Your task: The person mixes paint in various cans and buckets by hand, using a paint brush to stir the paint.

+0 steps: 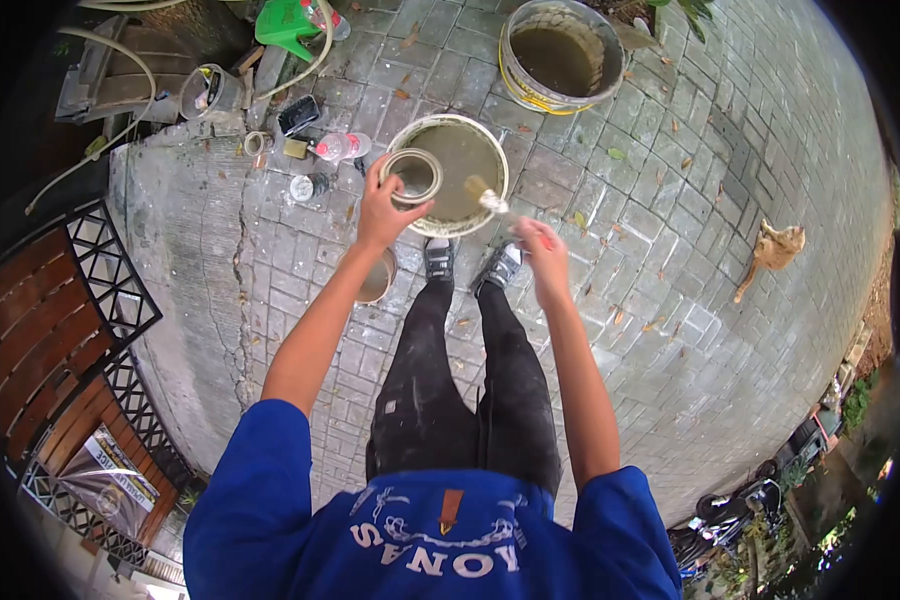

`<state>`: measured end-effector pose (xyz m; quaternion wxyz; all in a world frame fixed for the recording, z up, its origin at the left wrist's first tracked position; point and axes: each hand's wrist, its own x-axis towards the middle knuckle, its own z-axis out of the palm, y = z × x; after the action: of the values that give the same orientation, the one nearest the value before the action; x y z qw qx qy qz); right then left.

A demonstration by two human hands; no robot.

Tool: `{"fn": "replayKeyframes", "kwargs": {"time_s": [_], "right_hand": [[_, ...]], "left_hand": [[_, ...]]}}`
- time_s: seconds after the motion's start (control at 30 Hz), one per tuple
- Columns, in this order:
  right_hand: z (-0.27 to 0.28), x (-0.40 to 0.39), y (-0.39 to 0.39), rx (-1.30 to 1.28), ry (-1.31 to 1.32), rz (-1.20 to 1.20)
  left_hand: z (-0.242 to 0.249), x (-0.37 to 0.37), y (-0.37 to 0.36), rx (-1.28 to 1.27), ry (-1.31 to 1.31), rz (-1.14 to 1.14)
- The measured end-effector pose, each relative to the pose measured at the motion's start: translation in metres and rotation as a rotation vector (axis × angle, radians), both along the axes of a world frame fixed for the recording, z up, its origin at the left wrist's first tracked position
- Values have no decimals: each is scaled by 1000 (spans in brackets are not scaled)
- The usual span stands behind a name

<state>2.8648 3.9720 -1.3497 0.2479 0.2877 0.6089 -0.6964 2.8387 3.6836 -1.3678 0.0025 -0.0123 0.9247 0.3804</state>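
My left hand (pixel 383 211) grips a small open can (pixel 411 153) by its side, tilted over the left edge of a round white bucket (pixel 506 165). Murky grey-green liquid fills much of the bucket, which stands just ahead of my shoes. In my right hand (pixel 543 262) is a paintbrush (pixel 491 201), its fingers closed round the handle. The brush's tan bristles point left and overlap the bucket's right rim in this view. Behind my left forearm, another small container (pixel 378 277) is partly hidden on the paving.
A larger bucket (pixel 510 80) with murky liquid stands ahead right. To the left are a plastic bottle (pixel 343 147), a jar (pixel 307 187), a dark rectangular container (pixel 298 116) and a clear tub (pixel 210 92). A tan object with a tail-like end (pixel 773 247) lies far right.
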Motion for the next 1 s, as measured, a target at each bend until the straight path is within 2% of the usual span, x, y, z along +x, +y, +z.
{"fn": "replayKeyframes", "kwargs": {"time_s": [0.07, 0.13, 0.27, 0.3, 0.33, 0.37, 0.43, 0.53, 0.93, 1.0], "right_hand": [[-61, -11, -25, 265, 139, 281], [-129, -32, -52, 561, 349, 573], [-257, -56, -92, 859, 369, 780], [-287, -61, -98, 894, 362, 907], [-310, -52, -102, 923, 338, 1045], [-319, -42, -108, 924, 328, 1043], [-325, -57, -116, 966, 361, 1004], [-318, -61, -117, 931, 234, 1187], [-291, -69, -120, 953, 115, 939], [-289, -67, -121, 913, 53, 988]], "left_hand": [[-25, 1, -5, 72, -34, 125], [-62, 1, -12, 16, 34, 162], [-125, 8, -28, 27, 139, 191], [-135, 14, -35, 36, 147, 209], [-142, 22, -39, 24, 123, 245], [-148, 28, -43, -20, 142, 225], [-155, 38, -53, 0, 139, 188], [-154, 50, -60, 7, 94, 184], [-129, 46, -66, 49, 47, 193], [-129, 45, -65, 38, 54, 188]]}}
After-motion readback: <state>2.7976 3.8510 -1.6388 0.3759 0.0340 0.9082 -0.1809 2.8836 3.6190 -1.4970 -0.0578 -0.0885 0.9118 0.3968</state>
